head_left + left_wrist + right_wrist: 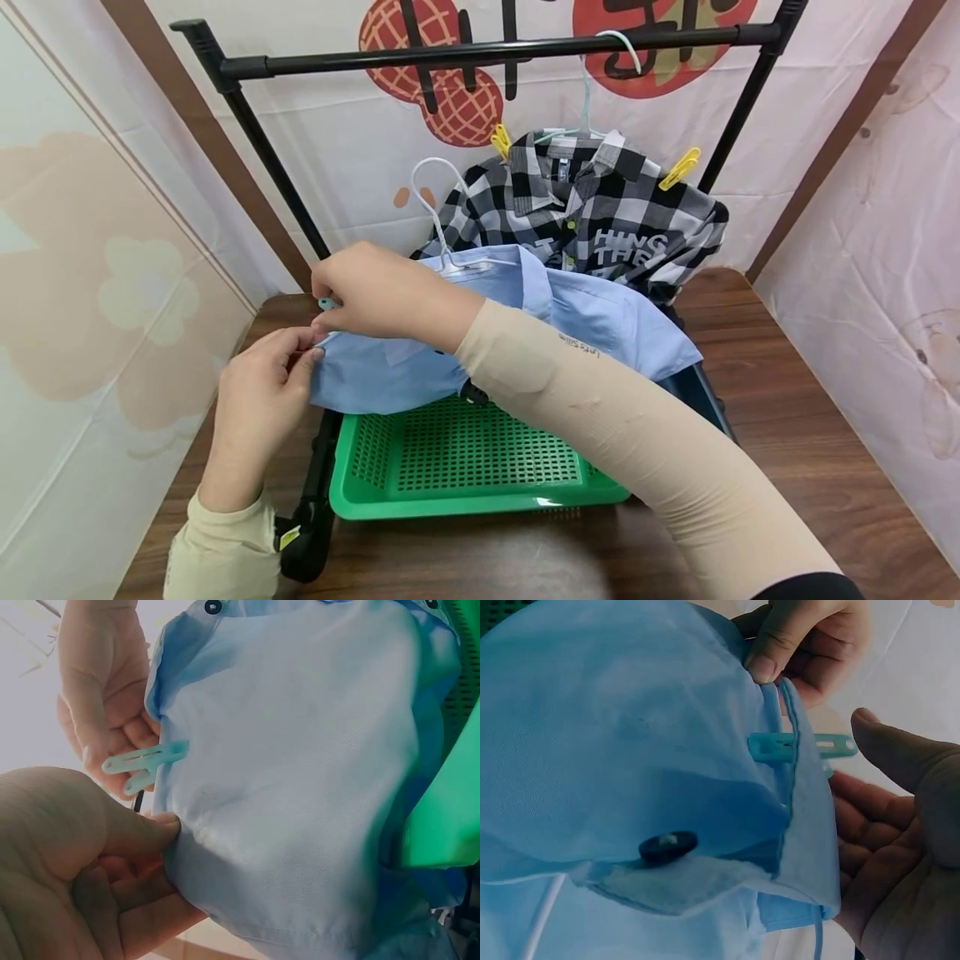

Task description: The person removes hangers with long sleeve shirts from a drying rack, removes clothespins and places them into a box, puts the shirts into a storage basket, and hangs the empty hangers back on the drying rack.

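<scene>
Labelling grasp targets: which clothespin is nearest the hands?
The teal clothespin, on the blue shirt; the other two are yellow, on the checked shirt.

Left hand (258, 387) pinches — right hand (386, 292) near it, thumb (891, 748) apart.

Front shirt (600, 312) before rear shirt (592, 200)

The rear shirt hangs from the rack (480, 55), between the table's (795, 425) left and right edges. The basket's (480, 507) back part lies beneath the front shirt, whose left edge bears a clothespin (150, 758).

Blue shirt (592, 310) over green basket (480, 505)
</scene>
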The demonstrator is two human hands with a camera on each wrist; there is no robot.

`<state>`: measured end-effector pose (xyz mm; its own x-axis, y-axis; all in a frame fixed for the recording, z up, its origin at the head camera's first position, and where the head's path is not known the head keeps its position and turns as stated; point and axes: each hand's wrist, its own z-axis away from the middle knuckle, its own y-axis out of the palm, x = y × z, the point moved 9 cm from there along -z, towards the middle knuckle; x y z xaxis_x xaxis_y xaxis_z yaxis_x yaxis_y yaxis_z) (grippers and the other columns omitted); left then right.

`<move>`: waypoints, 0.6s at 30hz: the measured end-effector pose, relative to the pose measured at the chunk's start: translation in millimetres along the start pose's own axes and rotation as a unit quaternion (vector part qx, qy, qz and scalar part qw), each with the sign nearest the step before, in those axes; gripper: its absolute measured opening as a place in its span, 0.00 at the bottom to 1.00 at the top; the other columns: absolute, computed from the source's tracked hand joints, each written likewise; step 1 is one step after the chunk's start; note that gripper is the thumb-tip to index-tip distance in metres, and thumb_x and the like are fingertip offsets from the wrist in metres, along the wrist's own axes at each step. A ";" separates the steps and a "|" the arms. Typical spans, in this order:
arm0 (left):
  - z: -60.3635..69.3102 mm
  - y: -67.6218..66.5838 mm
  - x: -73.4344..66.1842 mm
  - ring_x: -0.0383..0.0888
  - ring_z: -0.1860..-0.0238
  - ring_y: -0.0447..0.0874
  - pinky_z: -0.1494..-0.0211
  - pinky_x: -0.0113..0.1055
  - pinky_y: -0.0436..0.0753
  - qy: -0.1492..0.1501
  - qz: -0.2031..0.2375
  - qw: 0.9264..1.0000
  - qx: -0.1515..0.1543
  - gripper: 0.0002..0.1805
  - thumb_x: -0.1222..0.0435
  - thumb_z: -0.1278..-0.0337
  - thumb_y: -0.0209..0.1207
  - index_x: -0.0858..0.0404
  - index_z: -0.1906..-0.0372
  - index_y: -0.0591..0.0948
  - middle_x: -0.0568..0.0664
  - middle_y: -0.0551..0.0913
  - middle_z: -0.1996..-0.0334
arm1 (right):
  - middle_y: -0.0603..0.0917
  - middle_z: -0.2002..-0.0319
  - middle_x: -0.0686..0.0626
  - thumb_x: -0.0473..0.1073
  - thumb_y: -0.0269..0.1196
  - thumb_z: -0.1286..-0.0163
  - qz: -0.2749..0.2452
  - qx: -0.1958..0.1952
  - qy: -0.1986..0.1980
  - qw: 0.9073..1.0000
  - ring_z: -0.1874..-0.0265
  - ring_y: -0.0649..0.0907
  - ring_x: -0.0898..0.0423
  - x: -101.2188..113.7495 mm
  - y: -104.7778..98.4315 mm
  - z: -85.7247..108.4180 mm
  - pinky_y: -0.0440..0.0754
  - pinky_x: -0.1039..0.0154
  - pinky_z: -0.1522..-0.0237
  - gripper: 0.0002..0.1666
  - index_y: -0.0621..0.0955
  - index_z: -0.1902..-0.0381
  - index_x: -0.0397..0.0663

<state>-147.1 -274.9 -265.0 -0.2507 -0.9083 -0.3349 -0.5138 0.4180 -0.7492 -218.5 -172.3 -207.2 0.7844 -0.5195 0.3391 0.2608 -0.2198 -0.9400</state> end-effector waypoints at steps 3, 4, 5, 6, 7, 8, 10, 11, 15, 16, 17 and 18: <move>-0.7 0.1 -0.2 0.47 0.71 0.80 0.70 0.40 0.73 -0.001 -0.001 1.000 0.003 0.07 0.72 0.36 0.65 0.65 0.55 0.87 0.54 0.87 0.64 | 0.84 0.59 0.58 0.53 0.67 0.28 -0.014 0.003 -0.004 1.000 0.59 0.80 0.64 -1.5 0.4 -1.1 0.76 0.71 0.55 0.17 0.84 0.47 0.53; -0.4 0.7 -0.1 0.46 0.72 0.80 0.70 0.40 0.73 -0.002 -0.001 1.000 0.005 0.07 0.71 0.36 0.65 0.64 0.55 0.87 0.54 0.87 0.64 | 0.84 0.59 0.58 0.54 0.68 0.28 -0.015 0.005 -0.003 1.000 0.59 0.80 0.64 -2.3 1.5 -1.1 0.76 0.71 0.55 0.17 0.84 0.47 0.53; -0.3 1.2 0.1 0.46 0.72 0.79 0.70 0.39 0.72 -0.003 0.000 1.000 0.005 0.07 0.71 0.35 0.65 0.64 0.55 0.87 0.54 0.87 0.64 | 0.84 0.59 0.58 0.54 0.69 0.29 -0.012 0.005 -0.002 1.000 0.58 0.80 0.64 -3.0 2.2 -1.2 0.76 0.71 0.54 0.19 0.83 0.46 0.53; -0.3 1.4 0.3 0.45 0.72 0.79 0.71 0.39 0.72 -0.003 -0.001 1.000 0.005 0.07 0.71 0.35 0.65 0.63 0.55 0.87 0.53 0.87 0.65 | 0.83 0.59 0.58 0.55 0.69 0.30 -0.009 0.006 0.000 1.000 0.58 0.80 0.64 -3.6 2.9 -1.4 0.76 0.71 0.55 0.19 0.83 0.46 0.54; -0.3 1.5 0.4 0.45 0.72 0.79 0.71 0.38 0.72 -0.004 -0.001 1.000 0.004 0.07 0.71 0.35 0.65 0.63 0.54 0.87 0.53 0.87 0.64 | 0.83 0.59 0.58 0.55 0.69 0.30 -0.005 0.006 0.001 1.000 0.59 0.79 0.64 -3.9 3.4 -1.6 0.75 0.70 0.55 0.20 0.83 0.46 0.54; -0.4 1.6 0.5 0.45 0.72 0.78 0.71 0.38 0.72 -0.005 -0.001 1.000 0.005 0.07 0.70 0.35 0.65 0.63 0.54 0.87 0.53 0.87 0.64 | 0.82 0.59 0.58 0.55 0.70 0.30 -0.002 0.006 0.000 1.000 0.59 0.79 0.63 -3.9 4.0 -1.8 0.75 0.70 0.56 0.20 0.82 0.47 0.54; -0.5 1.9 0.4 0.45 0.72 0.78 0.71 0.38 0.72 -0.005 -0.001 1.000 0.006 0.07 0.70 0.35 0.65 0.63 0.55 0.87 0.53 0.87 0.64 | 0.82 0.60 0.58 0.55 0.70 0.30 0.003 0.004 -0.001 1.000 0.59 0.79 0.63 -3.6 4.8 -1.9 0.75 0.70 0.57 0.19 0.82 0.48 0.54; -0.5 2.1 0.2 0.45 0.72 0.78 0.71 0.37 0.72 -0.005 -0.001 1.000 0.007 0.07 0.70 0.35 0.65 0.63 0.55 0.87 0.53 0.87 0.64 | 0.82 0.60 0.58 0.55 0.70 0.30 0.004 0.003 -0.001 1.000 0.59 0.79 0.63 -3.5 5.2 -1.8 0.75 0.70 0.57 0.19 0.81 0.48 0.54; -0.1 2.5 -0.8 0.45 0.72 0.78 0.71 0.37 0.72 -0.003 0.000 1.000 0.007 0.06 0.70 0.35 0.65 0.63 0.55 0.87 0.53 0.87 0.65 | 0.82 0.60 0.58 0.53 0.69 0.29 0.008 -0.004 -0.008 1.000 0.60 0.79 0.63 -2.4 6.7 -0.5 0.75 0.70 0.58 0.16 0.81 0.49 0.54; 0.1 2.5 -0.9 0.45 0.72 0.78 0.71 0.37 0.72 -0.003 0.001 1.000 0.007 0.06 0.70 0.35 0.65 0.63 0.55 0.87 0.53 0.87 0.65 | 0.82 0.60 0.58 0.52 0.68 0.28 0.009 -0.007 -0.010 1.000 0.60 0.79 0.63 -2.0 6.9 0.0 0.75 0.70 0.58 0.15 0.82 0.49 0.54; 0.2 2.6 -1.0 0.45 0.72 0.78 0.71 0.36 0.71 -0.003 0.001 1.000 0.007 0.07 0.71 0.35 0.65 0.63 0.55 0.87 0.53 0.87 0.65 | 0.82 0.59 0.58 0.51 0.68 0.28 0.009 -0.010 -0.012 1.000 0.60 0.79 0.63 -1.7 6.9 0.6 0.75 0.70 0.58 0.14 0.82 0.49 0.54; 0.5 2.6 -1.0 0.45 0.72 0.78 0.70 0.36 0.71 -0.003 0.002 1.000 0.007 0.07 0.71 0.35 0.65 0.63 0.55 0.87 0.53 0.87 0.64 | 0.83 0.59 0.58 0.51 0.67 0.27 0.008 -0.014 -0.015 1.000 0.60 0.79 0.63 -1.3 6.7 1.2 0.75 0.70 0.58 0.13 0.82 0.50 0.54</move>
<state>-147.8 -272.9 -266.9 -0.2472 -0.9070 -0.3408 -0.5021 0.4208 -0.7556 -217.2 -172.1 -214.0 0.8051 -0.4983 0.3217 0.2325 -0.2338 -0.9441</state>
